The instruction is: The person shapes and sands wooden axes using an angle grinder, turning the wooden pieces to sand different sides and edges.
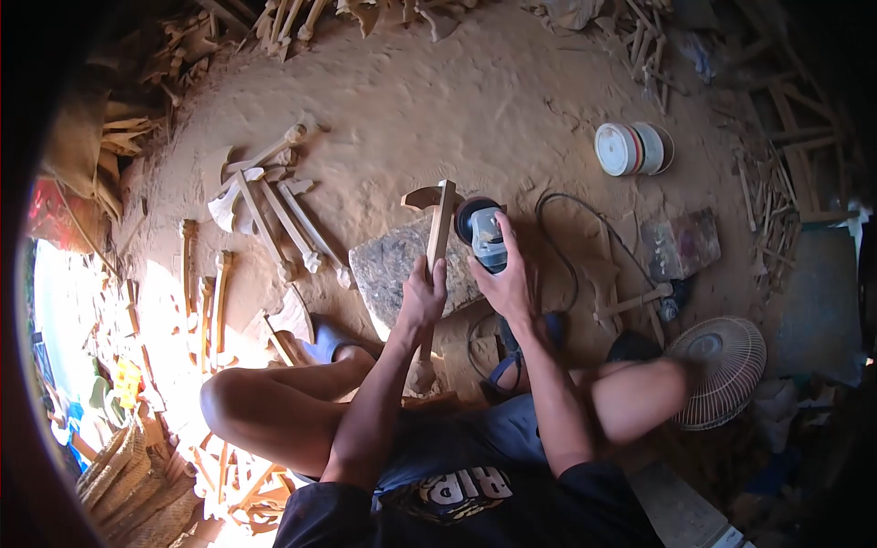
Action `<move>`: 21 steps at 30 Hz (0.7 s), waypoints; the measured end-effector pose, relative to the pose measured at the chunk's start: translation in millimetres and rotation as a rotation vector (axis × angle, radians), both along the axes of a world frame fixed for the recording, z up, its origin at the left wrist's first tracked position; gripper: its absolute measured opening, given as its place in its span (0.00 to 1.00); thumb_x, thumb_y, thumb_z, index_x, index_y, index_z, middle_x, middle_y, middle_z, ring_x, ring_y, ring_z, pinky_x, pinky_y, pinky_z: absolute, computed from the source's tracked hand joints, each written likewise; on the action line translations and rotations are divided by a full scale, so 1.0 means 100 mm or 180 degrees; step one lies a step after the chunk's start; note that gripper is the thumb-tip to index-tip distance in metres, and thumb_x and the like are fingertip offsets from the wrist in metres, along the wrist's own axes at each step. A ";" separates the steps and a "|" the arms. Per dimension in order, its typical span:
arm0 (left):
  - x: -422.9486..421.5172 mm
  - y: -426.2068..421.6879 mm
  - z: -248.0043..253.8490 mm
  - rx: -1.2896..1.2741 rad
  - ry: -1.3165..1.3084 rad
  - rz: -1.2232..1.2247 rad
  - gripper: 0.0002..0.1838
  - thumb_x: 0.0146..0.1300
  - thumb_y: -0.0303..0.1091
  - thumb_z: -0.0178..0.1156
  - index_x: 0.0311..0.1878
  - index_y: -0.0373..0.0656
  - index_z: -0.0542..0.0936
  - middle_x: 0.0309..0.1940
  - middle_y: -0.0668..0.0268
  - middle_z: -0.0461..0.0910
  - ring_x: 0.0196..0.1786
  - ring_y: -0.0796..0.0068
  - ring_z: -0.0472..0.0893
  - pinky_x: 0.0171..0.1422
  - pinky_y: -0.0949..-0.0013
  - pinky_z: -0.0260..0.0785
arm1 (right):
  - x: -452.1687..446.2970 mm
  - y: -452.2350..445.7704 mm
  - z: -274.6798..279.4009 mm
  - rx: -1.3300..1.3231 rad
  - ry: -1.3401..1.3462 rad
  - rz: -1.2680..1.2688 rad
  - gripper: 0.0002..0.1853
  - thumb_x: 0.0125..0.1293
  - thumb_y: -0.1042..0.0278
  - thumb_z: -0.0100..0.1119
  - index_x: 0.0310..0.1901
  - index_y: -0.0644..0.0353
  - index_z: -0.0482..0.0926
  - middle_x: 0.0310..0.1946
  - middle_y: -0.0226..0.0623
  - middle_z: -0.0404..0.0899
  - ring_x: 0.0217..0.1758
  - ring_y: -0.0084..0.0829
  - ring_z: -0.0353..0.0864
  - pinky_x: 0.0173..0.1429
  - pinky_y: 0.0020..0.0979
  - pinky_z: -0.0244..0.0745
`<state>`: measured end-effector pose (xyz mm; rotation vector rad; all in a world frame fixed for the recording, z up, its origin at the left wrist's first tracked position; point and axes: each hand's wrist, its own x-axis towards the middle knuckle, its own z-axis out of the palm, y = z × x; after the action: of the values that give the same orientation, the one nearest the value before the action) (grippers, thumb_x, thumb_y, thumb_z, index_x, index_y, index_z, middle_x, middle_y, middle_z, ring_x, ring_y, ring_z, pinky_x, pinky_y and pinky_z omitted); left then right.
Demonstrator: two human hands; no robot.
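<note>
My left hand is wrapped round the shaft of a wooden axe-shaped piece. A curved, darker blade-like part juts left from its top, and a rounded knob shows below my hand. My right hand grips an angle grinder, whose dark round disc sits just right of the shaft; whether the two touch I cannot tell. Both are over a worn, mottled block on the ground between my legs. The grinder's cord loops to the right.
Several similar wooden pieces lie at left on the dusty ground. White tubs lie at upper right. A second block and a fan are at right. More wooden pieces pile along the far edge.
</note>
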<state>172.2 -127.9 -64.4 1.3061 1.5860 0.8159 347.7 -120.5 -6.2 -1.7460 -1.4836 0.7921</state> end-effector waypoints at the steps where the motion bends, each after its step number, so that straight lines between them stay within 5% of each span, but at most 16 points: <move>1: 0.00 0.00 -0.01 -0.0134 -0.0068 0.0017 0.21 0.82 0.48 0.56 0.41 0.36 0.74 0.19 0.63 0.72 0.22 0.75 0.71 0.26 0.61 0.63 | -0.01 0.01 -0.01 0.0038 -0.0060 -0.0018 0.45 0.63 0.61 0.75 0.80 0.51 0.65 0.66 0.56 0.81 0.66 0.55 0.84 0.66 0.46 0.81; 14: -0.02 -0.02 0.02 -0.0106 -0.0157 0.0029 0.20 0.82 0.46 0.56 0.45 0.35 0.75 0.20 0.57 0.75 0.24 0.70 0.74 0.30 0.57 0.67 | -0.06 0.07 0.03 -0.0040 -0.0013 -0.0009 0.46 0.62 0.59 0.76 0.80 0.53 0.66 0.60 0.57 0.85 0.60 0.55 0.87 0.62 0.47 0.82; 17: -0.03 0.01 0.10 -0.0144 0.0062 -0.0058 0.17 0.81 0.42 0.58 0.45 0.34 0.74 0.25 0.39 0.80 0.29 0.41 0.84 0.34 0.48 0.72 | -0.04 0.04 0.01 -0.0098 -0.0021 -0.0034 0.46 0.62 0.57 0.76 0.80 0.53 0.65 0.59 0.58 0.85 0.60 0.55 0.87 0.62 0.46 0.83; 20: -0.02 0.01 0.08 -0.0031 0.0104 -0.0083 0.17 0.81 0.42 0.58 0.45 0.34 0.74 0.25 0.38 0.80 0.29 0.39 0.84 0.34 0.47 0.72 | -0.01 -0.01 -0.08 -0.0148 0.0277 -0.0142 0.45 0.60 0.65 0.77 0.79 0.57 0.66 0.66 0.55 0.81 0.67 0.45 0.84 0.70 0.40 0.77; 21: -0.03 0.01 0.06 -0.0059 0.0074 -0.0072 0.19 0.82 0.44 0.57 0.45 0.34 0.74 0.24 0.43 0.78 0.27 0.48 0.81 0.33 0.50 0.71 | 0.01 -0.03 -0.13 -0.0096 0.0402 -0.0146 0.45 0.60 0.65 0.77 0.79 0.58 0.66 0.66 0.55 0.81 0.68 0.44 0.83 0.71 0.39 0.76</move>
<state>169.6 -127.1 -58.1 1.3223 1.5908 0.7730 348.6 -123.5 -19.5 -1.7132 -1.3501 0.8880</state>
